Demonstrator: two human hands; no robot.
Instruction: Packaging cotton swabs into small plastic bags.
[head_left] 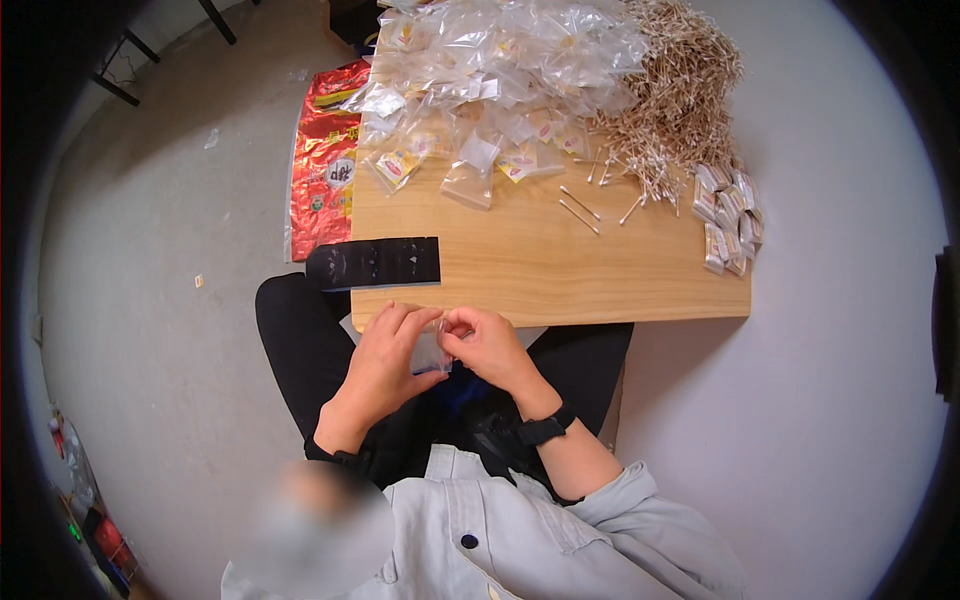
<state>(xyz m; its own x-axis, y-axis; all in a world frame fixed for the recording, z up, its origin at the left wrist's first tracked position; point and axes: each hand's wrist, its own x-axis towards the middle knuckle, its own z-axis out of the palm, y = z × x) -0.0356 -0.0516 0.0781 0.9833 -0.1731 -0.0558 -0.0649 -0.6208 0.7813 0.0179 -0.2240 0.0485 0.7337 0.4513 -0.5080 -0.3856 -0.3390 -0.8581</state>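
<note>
You look to be in a small packing room: on your wooden table (590, 275), clear bags (500, 60) are heaped toward the far edge, cotton swabs (685, 85) by the far right corner, little packs (728, 218) along the right edge.

left hand (388, 352) curved, right hand (487, 347) pinching, both close together

A clear bag (430, 356) is held by the left hand (382, 362) and pinched by the right hand (492, 350); from them, bags (500, 50) are heaped at twelve o'clock, swabs (685, 85) between one and two, packs (716, 246) at two.
</note>
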